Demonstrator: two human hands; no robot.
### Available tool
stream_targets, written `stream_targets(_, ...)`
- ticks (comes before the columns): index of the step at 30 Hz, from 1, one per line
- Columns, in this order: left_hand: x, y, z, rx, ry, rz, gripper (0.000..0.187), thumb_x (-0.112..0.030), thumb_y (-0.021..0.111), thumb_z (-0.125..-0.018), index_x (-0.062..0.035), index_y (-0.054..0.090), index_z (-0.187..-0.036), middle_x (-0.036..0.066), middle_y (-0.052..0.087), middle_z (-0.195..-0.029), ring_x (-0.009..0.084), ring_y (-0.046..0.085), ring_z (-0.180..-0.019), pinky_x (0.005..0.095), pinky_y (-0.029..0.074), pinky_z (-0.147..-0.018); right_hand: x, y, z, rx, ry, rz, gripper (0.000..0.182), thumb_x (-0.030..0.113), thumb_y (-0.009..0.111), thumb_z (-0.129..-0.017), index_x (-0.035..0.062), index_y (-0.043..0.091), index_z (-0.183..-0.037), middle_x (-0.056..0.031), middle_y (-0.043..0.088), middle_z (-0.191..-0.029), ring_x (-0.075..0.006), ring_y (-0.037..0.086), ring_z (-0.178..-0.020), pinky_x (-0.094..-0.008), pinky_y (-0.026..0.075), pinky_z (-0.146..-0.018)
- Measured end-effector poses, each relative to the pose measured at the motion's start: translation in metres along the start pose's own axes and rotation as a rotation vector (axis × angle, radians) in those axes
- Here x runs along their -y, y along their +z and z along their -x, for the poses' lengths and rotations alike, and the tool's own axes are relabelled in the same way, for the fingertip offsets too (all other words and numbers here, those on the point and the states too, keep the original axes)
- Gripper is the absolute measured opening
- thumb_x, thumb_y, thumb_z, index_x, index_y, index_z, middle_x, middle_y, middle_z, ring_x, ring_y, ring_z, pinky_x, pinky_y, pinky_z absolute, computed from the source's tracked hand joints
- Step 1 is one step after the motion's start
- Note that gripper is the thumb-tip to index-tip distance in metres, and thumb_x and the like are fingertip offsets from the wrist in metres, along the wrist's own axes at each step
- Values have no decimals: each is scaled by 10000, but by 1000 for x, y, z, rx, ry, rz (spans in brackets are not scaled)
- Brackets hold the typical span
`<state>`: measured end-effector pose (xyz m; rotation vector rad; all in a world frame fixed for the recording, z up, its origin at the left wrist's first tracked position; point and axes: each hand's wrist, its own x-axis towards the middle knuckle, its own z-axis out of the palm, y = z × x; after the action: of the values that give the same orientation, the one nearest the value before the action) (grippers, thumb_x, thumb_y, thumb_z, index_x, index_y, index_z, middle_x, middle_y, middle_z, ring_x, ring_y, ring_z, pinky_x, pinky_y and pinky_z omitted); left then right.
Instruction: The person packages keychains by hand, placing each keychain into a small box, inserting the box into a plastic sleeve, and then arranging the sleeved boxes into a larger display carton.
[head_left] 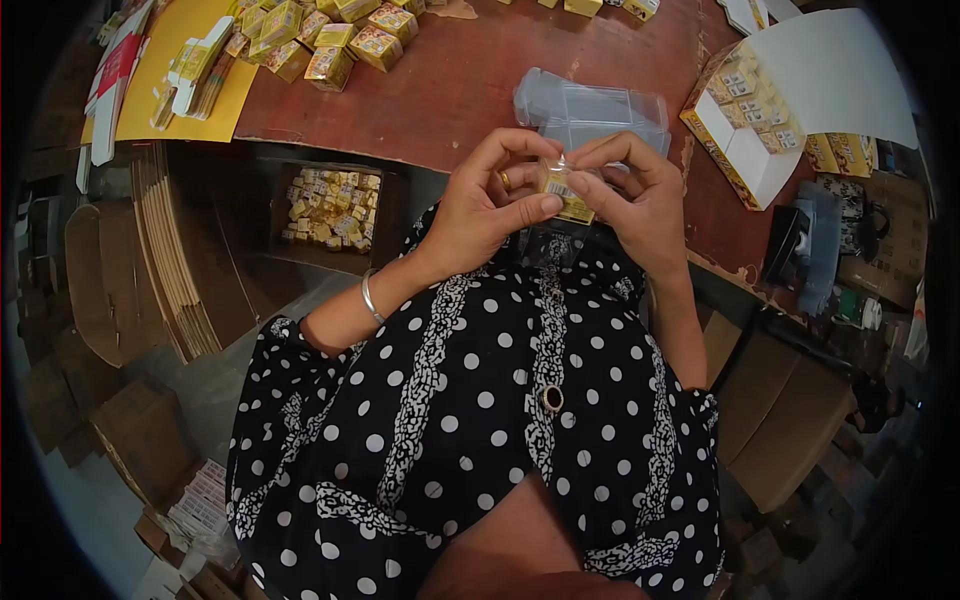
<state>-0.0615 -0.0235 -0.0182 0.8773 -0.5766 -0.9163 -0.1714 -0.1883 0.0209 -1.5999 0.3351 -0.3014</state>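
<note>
Thin film, small box, and a drop waiting at the table's edge

Here's the small yellow box [572, 207], up between your two hands in front of your chest, barcode showing. Your left hand [492, 190] pinches its side, thumb against fingers; your right hand [640, 195] has thumb and forefinger pressed together at the clear film [558, 164] by its far end. Pull too hard there and the film could tear or the card crease; loosen the left pinch, and the box could slip. You're right by the edge of the table [450, 95], so a slip could end on your lap or the floor. Just beyond your fingers, the clear plastic tray [615, 112] lies close enough for a knuckle to nudge. Farther right, the open display carton [715, 165] tilts its flap outward; a swinging elbow could catch it.
</note>
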Motion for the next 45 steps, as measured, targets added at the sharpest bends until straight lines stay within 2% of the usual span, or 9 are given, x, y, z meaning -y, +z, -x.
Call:
stream_targets(5, -2, 0, 0, 0, -33, -9, 475, -9, 714, -923, -28, 478, -1335, 103, 547, -1306, 170, 597, -1161, 284, 553, -938, 0, -1, -4, -24, 8, -4, 137, 89, 762, -895, -4, 670, -937, -66, 710, -971, -130, 676, -921, -295, 558, -842)
stream_targets(7, -2, 2, 1, 1, -35, -5, 496, -7, 712, -923, -31, 474, -1357, 99, 546, -1307, 171, 598, -1161, 286, 549, -947, 1, -2, -4, -15, 21, 22, 75, 14, 709, -924, -31, 654, -946, -105, 682, -1033, -127, 659, -944, -257, 543, -829)
stream_targets(11, -5, 8, 3, -11, -42, -44, 538, 4, 703, -923, -34, 458, -1400, 97, 534, -1325, 173, 596, -1173, 291, 546, -962, 2, -8, -5, -63, 148, -21, 71, 14, 703, -928, -34, 651, -920, -112, 685, -1043, -120, 654, -926, -253, 538, -818)
stream_targets(13, -4, 7, 2, -12, -43, -42, 544, 5, 699, -924, -31, 454, -1409, 99, 526, -1339, 172, 595, -1178, 294, 546, -966, 1, -6, -6, -6, -41, 32, 116, 82, 732, -925, -7, 668, -888, -74, 721, -985, -114, 673, -873, -259, 557, -794)
stream_targets(21, -1, 7, 0, 0, 21, -7, 401, 3, 622, -974, 23, 492, -1352, 134, 626, -1270, 191, 630, -1171, 306, 549, -978, -9, -9, 0, 10, -64, -71, 110, 81, 714, -944, -27, 690, -938, -88, 712, -1009, -111, 669, -876, -247, 558, -773)
stream_targets(32, 2, 6, -2, 25, -20, -55, 414, -14, 626, -979, 10, 493, -1371, 106, 612, -1261, 162, 623, -1154, 283, 541, -964, 0, -16, -4, 18, -95, 74, 106, 54, 706, -932, -30, 663, -885, -91, 721, -964, -113, 676, -870, -266, 572, -789)
stream_targets(34, 3, 6, -2, 22, -16, -57, 414, -14, 629, -978, 11, 496, -1369, 99, 607, -1260, 160, 619, -1160, 284, 538, -967, -1, -20, -4, 107, -29, 56, 31, -37, 635, -955, -58, 648, -937, -117, 682, -1071, -122, 643, -962, -246, 521, -850)
stream_targets(41, 7, 1, -5, -18, 48, -34, 290, -22, 626, -986, 8, 563, -1268, 123, 494, -1401, 175, 601, -1201, 283, 504, -995, -11, -19, 4, 147, -119, -56, 80, -56, 631, -939, -68, 650, -1016, -137, 618, -1245, -136, 655, -990, -250, 525, -858)
stream_targets(45, 7, 5, -5, -49, 42, -18, 228, -14, 635, -978, 4, 566, -1195, 112, 490, -1397, 171, 600, -1199, 278, 504, -977, -21, -10, 10, 51, -106, -76, 316, 6, 696, -904, -32, 597, -1202, -137, 562, -1323, -170, 627, -1091, -289, 531, -891)
